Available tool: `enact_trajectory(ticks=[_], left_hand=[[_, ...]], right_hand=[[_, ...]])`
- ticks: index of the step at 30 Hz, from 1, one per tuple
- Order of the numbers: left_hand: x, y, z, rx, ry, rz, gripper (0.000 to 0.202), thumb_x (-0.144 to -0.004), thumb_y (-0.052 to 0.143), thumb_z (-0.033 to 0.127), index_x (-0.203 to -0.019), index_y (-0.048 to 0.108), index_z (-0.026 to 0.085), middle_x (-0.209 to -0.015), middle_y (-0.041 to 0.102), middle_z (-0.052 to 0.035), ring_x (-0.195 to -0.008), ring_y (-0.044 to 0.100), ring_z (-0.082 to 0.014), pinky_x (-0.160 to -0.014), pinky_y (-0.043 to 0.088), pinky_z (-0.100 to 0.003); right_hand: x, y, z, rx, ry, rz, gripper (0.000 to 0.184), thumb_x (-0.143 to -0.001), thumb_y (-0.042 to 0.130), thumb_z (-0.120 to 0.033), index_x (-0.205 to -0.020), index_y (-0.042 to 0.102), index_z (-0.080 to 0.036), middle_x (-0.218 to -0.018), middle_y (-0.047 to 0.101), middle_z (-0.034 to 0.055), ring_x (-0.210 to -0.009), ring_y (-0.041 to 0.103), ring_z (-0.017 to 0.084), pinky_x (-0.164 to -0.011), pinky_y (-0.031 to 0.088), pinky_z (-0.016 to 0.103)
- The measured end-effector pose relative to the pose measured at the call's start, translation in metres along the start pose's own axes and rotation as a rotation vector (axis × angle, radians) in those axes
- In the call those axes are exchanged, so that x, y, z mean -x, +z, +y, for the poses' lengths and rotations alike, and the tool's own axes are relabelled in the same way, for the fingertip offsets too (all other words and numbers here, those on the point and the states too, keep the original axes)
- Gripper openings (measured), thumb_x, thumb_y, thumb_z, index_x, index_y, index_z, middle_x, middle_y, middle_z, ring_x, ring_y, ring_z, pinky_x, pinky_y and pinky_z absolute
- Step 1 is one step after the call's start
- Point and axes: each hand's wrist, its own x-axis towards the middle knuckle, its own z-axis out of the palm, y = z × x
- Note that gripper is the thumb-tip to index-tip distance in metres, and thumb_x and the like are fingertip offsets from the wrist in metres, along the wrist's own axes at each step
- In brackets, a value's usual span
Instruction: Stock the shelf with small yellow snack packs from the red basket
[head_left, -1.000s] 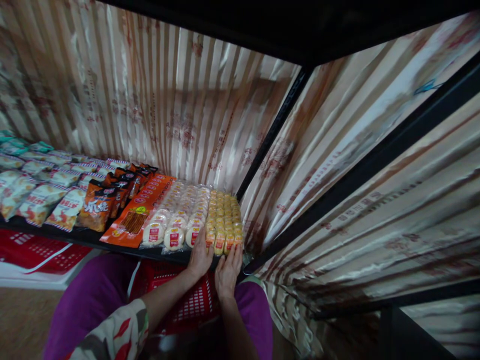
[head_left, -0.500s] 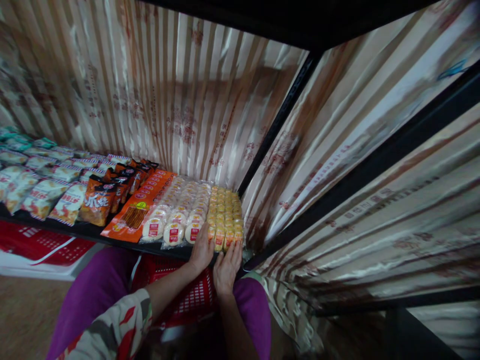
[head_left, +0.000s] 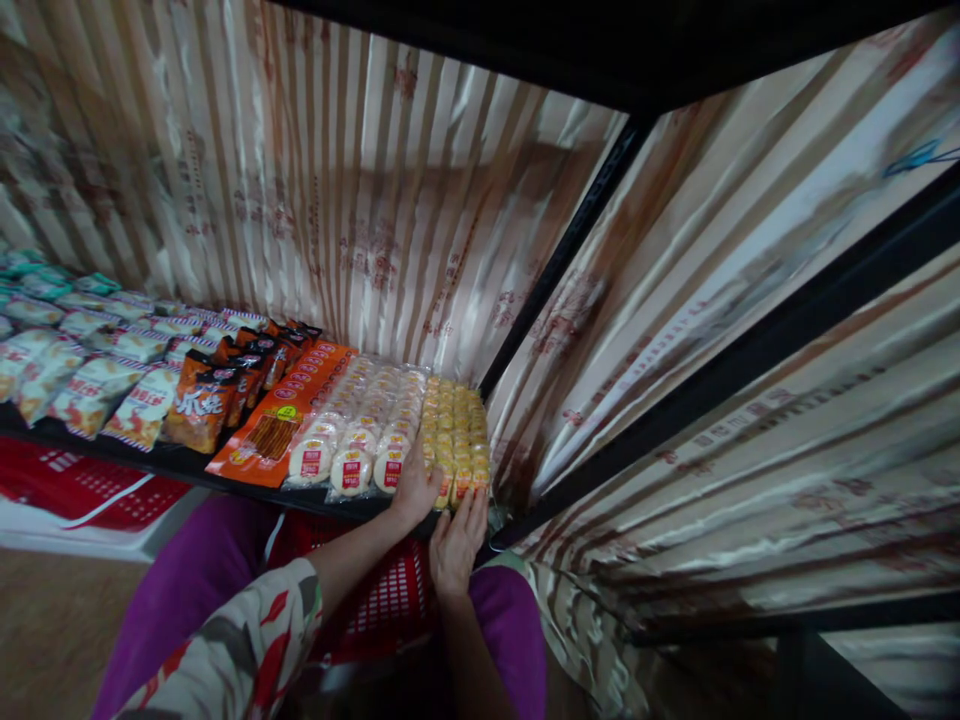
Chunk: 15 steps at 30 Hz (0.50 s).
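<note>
Small yellow snack packs (head_left: 454, 430) stand in tight rows at the right end of the black shelf (head_left: 180, 460). My left hand (head_left: 412, 490) lies along their left side, its fingers stretched toward the back and its thumb pointing right at the front packs. Against the front of the same packs rest the stretched fingers of my right hand (head_left: 456, 545). Neither hand visibly grips a pack, though some fingertips are hard to make out. Just left of my left hand sit rows of round white wrapped cakes (head_left: 351, 470) with red labels.
Further left lie a flat orange snack bag (head_left: 274, 425), orange and black packets (head_left: 199, 400) and white packets (head_left: 82, 390). A red basket (head_left: 382, 600) stands below the shelf between my knees. A dark post (head_left: 570, 255) and striped curtain (head_left: 360, 200) border the shelf.
My left hand has slid slightly further back along the yellow packs, its thumb now out to the right. My right hand stays at their front. The view has shifted slightly.
</note>
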Motion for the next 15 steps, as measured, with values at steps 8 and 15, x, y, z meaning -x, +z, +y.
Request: enact_trajectory(ticks=[8, 15], left_hand=[[0.002, 0.000, -0.005, -0.068, -0.025, -0.065, 0.057, -0.080, 0.040, 0.018, -0.136, 0.031, 0.012, -0.141, 0.038, -0.0139, -0.132, 0.030, -0.0255, -0.108, 0.029, -0.048], [0.020, -0.024, 0.035, -0.059, 0.154, 0.011, 0.042, -0.086, 0.037, 0.021, -0.126, 0.043, 0.012, -0.142, 0.034, -0.0137, -0.136, 0.020, -0.0251, -0.109, 0.026, -0.052]], right_hand=[[0.000, 0.005, 0.005, -0.037, -0.009, 0.033, 0.053, -0.090, 0.028, -0.029, -0.138, 0.027, -0.007, -0.142, 0.027, 0.0218, -0.133, 0.020, 0.030, -0.100, 0.027, 0.053], [-0.003, 0.001, 0.005, -0.041, -0.005, 0.045, 0.049, -0.089, 0.029, -0.027, -0.132, 0.037, -0.005, -0.135, 0.033, 0.0239, -0.128, 0.027, 0.032, -0.098, 0.031, 0.053]])
